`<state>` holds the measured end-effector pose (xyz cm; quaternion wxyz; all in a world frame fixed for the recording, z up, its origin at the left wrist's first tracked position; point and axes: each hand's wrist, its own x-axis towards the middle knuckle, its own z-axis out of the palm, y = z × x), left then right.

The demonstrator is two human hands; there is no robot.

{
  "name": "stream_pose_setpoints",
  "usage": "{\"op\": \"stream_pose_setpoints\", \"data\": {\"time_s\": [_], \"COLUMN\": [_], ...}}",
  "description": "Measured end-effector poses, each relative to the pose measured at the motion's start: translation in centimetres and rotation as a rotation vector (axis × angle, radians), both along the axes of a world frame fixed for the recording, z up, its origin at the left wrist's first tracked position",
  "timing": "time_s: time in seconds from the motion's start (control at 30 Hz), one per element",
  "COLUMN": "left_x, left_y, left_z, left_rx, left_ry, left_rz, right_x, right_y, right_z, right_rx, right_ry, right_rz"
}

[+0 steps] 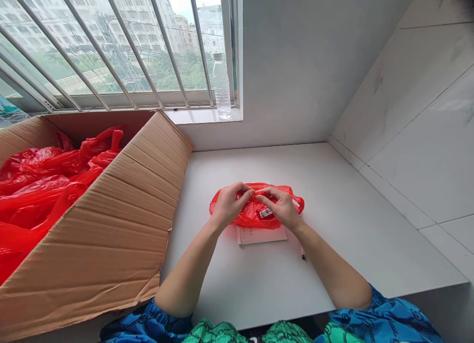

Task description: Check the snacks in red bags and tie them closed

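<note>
A red plastic bag lies in front of me on the white table, with something inside that shows a small black-and-white printed label. My left hand pinches the top of the bag between thumb and fingers. Close beside it, my right hand pinches the same gathered plastic, and the fingertips of both hands nearly meet. Under the bag's near edge a pale pink printed booklet or card sticks out. Next to my right wrist the dark tip of a thin pen-like stick shows; the rest is mostly hidden.
At the left stands a large open cardboard box holding several red plastic bags. A clear bottle stands upright on the sill of the barred window. Walls border the white table at the back and right.
</note>
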<state>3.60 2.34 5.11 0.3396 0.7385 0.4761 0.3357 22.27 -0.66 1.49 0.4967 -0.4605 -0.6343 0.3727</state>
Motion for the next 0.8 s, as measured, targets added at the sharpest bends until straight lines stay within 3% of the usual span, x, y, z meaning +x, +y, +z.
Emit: {"op": "stream_pose_setpoints", "data": {"time_s": [0.2, 0.37, 0.57, 0.8], "left_x": [-1.3, -1.4, -1.5, -2.2], "left_y": [1.0, 0.8, 0.9, 1.3], "left_z": [-0.7, -0.7, -0.6, -1.2], "left_rx": [0.003, 0.003, 0.047, 0.045], "left_ry": [0.479, 0.581, 0.679, 0.802], "left_rz": [0.061, 0.013, 0.009, 0.044], "right_x": [1.1, 2.2, 2.8, 2.9], "right_y": [0.4, 0.0, -0.7, -0.8], "right_z": [-0.5, -0.2, 0.3, -0.3], "right_rx": [0.002, -0.057, -0.145, -0.208], "right_ry": [-0.466, -0.72, -0.794, -0.827], "right_rz": [-0.071, 0.072, 0.147, 0.197]}}
